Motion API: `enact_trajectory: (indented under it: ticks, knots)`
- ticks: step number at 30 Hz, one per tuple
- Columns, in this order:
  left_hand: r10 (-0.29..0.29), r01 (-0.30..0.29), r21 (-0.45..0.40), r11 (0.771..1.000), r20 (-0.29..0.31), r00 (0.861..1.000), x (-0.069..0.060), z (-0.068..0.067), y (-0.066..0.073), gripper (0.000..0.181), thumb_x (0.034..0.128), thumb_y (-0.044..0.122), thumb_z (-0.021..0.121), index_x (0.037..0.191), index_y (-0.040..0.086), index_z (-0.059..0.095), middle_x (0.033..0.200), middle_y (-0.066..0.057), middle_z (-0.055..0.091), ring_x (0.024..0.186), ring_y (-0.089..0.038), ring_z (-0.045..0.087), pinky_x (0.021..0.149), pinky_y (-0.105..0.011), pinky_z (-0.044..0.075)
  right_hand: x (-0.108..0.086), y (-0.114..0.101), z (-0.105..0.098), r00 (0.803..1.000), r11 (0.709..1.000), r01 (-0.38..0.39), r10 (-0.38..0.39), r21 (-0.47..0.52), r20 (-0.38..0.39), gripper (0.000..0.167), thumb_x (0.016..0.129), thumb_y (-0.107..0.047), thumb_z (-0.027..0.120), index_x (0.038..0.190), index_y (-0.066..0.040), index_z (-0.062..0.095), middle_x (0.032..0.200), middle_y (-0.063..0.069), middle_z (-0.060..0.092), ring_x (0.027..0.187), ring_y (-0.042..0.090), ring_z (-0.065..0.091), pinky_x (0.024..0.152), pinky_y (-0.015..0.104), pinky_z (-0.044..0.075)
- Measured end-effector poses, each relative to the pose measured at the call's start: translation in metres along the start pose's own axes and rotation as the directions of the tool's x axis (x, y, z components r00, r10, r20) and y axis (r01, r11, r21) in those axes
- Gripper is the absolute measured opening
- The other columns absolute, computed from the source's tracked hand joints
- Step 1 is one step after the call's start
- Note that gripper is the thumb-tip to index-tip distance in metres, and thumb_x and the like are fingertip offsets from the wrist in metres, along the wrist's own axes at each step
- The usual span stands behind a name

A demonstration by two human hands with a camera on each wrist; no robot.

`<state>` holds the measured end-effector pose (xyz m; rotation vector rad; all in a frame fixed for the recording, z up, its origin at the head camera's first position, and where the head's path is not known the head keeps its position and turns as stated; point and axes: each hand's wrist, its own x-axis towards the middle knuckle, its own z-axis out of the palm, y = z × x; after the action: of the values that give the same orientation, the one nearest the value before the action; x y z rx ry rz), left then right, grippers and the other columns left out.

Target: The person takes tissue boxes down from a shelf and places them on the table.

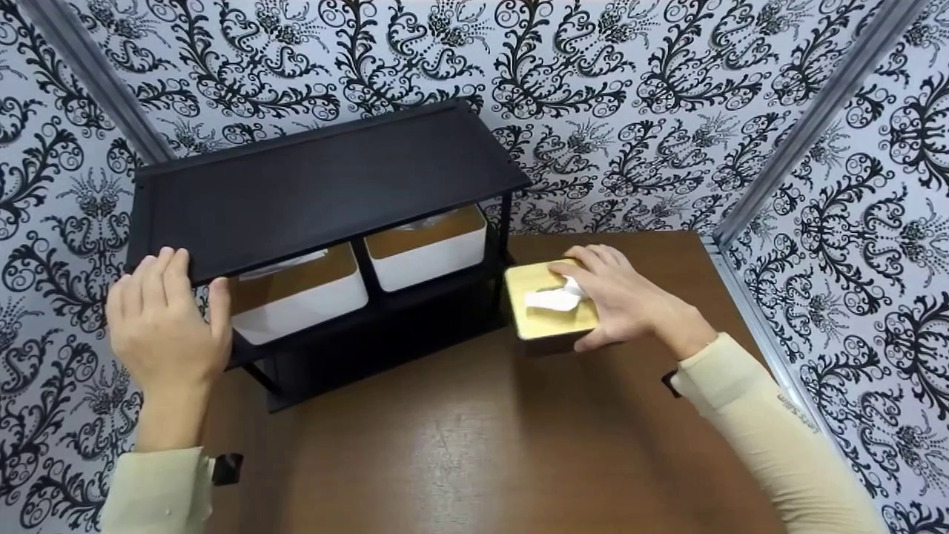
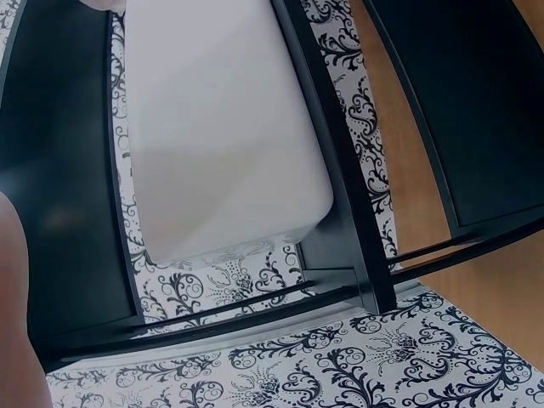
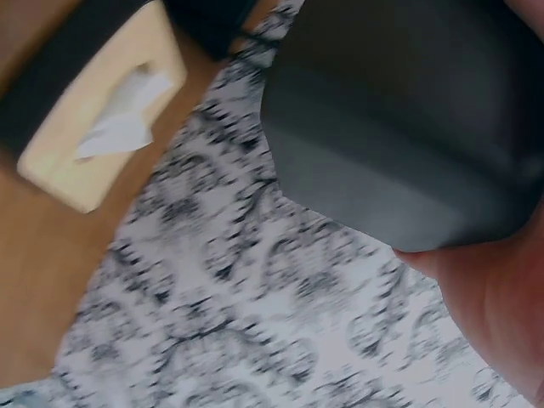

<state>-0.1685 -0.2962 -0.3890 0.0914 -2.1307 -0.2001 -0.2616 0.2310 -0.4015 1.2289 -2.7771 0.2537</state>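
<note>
Your right hand was clamped on a yellow-topped box, thumb at its near side, with white tissue poking from the top. The box was just right of the black shelf, over the table; whether they touched, you could not tell. Your left hand, thumb apart from extended fingers, rested at the shelf's front left corner, near two white bins.

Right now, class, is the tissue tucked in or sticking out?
Sticking out: the white tissue pokes through the top of the yellow-topped tissue box.
</note>
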Motion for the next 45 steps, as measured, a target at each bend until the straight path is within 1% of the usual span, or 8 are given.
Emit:
enact_trajectory:
  ticks: [5,9,14,20,24,30,37,45]
  knots:
    - [-0.001,0.001,-0.001,1.0,-0.01,1.0,0.0,0.0,0.001,0.059,0.0955,0.046,0.04,0.128,0.001,0.058,0.132,-0.017,0.061,0.124,-0.037,0.053,0.114,-0.046,0.033,-0.019,0.032,0.013,0.989,0.988,-0.145,0.142,0.057,0.043,0.122,0.047,-0.051,0.089,0.147,-0.008,0.036,0.139,0.019,0.043,0.129,0.038,0.036,0.116,0.058,0.02]
    - [0.0,0.0,-0.005,1.0,-0.021,1.0,0.0,0.001,0.002,0.059,0.0951,0.046,0.041,0.128,0.001,0.059,0.131,-0.018,0.062,0.123,-0.038,0.053,0.114,-0.047,0.034,-0.037,0.057,0.026,0.962,0.96,-0.268,0.261,0.086,0.085,0.125,0.046,-0.044,0.091,0.149,-0.006,0.032,0.141,0.021,0.041,0.131,0.043,0.033,0.115,0.06,0.019]
    - [-0.003,0.003,0.0,1.0,-0.022,1.0,0.0,0.001,0.003,0.059,0.0951,0.046,0.041,0.128,0.001,0.059,0.131,-0.018,0.062,0.123,-0.037,0.053,0.114,-0.047,0.034,-0.059,0.083,0.039,0.929,0.927,-0.366,0.359,0.085,0.09,0.123,0.046,-0.04,0.09,0.148,-0.003,0.034,0.138,0.025,0.042,0.127,0.047,0.034,0.111,0.061,0.023]
    - [-0.008,0.008,-0.003,1.0,-0.031,0.999,0.0,0.0,0.002,0.059,0.0948,0.047,0.041,0.128,0.001,0.059,0.131,-0.017,0.062,0.123,-0.037,0.054,0.114,-0.046,0.034,-0.08,0.104,0.047,0.905,0.903,-0.424,0.419,0.071,0.072,0.121,0.046,-0.038,0.09,0.146,0.0,0.035,0.134,0.028,0.044,0.122,0.049,0.036,0.105,0.059,0.025]
    - [-0.017,0.017,0.005,1.0,-0.003,1.0,0.0,-0.001,0.001,0.061,0.0951,0.048,0.039,0.129,0.002,0.058,0.132,-0.017,0.061,0.124,-0.037,0.052,0.114,-0.046,0.033,-0.09,0.113,0.051,0.891,0.89,-0.453,0.448,0.061,0.074,0.123,0.045,-0.036,0.09,0.147,0.002,0.034,0.132,0.03,0.043,0.12,0.051,0.036,0.104,0.061,0.025]
    - [-0.028,0.028,0.006,1.0,0.023,0.999,-0.001,0.0,0.003,0.063,0.0953,0.05,0.038,0.131,0.002,0.057,0.134,-0.017,0.06,0.125,-0.037,0.051,0.115,-0.046,0.032,-0.106,0.123,0.058,0.862,0.864,-0.502,0.497,0.029,0.099,0.123,0.044,-0.034,0.089,0.147,0.002,0.032,0.129,0.032,0.043,0.118,0.053,0.037,0.102,0.064,0.024]
    - [-0.02,0.02,0.008,1.0,0.002,1.0,0.0,0.001,0.003,0.062,0.0951,0.049,0.04,0.129,0.001,0.058,0.133,-0.017,0.061,0.124,-0.037,0.053,0.114,-0.046,0.033,-0.122,0.13,0.074,0.827,0.833,-0.553,0.544,0.028,0.14,0.121,0.044,-0.032,0.089,0.146,0.001,0.034,0.128,0.033,0.043,0.118,0.056,0.036,0.099,0.065,0.025]
    - [-0.004,0.004,0.01,1.0,-0.029,1.0,0.0,0.001,0.004,0.059,0.0947,0.046,0.04,0.127,0.001,0.059,0.131,-0.017,0.062,0.122,-0.037,0.054,0.112,-0.047,0.036,-0.131,0.131,0.095,0.815,0.823,-0.568,0.561,0.01,0.146,0.119,0.042,-0.036,0.089,0.142,0.002,0.038,0.129,0.037,0.043,0.117,0.059,0.039,0.092,0.064,0.03]
